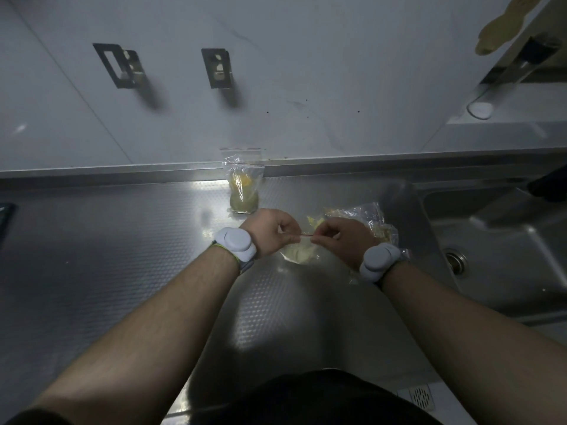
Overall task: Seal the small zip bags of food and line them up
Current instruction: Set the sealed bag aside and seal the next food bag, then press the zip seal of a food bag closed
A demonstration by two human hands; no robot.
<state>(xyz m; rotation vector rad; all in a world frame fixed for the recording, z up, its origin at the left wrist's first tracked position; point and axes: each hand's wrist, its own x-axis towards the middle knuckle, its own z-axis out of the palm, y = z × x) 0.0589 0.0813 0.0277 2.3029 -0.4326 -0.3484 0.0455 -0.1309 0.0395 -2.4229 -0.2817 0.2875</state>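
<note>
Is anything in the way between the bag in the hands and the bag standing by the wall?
Nothing visible. The left hand and right hand pinch the held bag; bare counter lies before the standing bag.

The right hand (340,237) and wrist cover most of a heap of zip bags (372,220); their count and seals cannot be told. The left hand (270,231) hides one end of the held zip bag (299,254). The sink (503,240) runs off the right edge.

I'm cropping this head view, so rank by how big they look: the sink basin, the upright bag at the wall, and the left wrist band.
1. sink basin, clearly largest.
2. upright bag.
3. left wrist band; close to the bag in apparent size and nearer the camera, so unsure.
</note>
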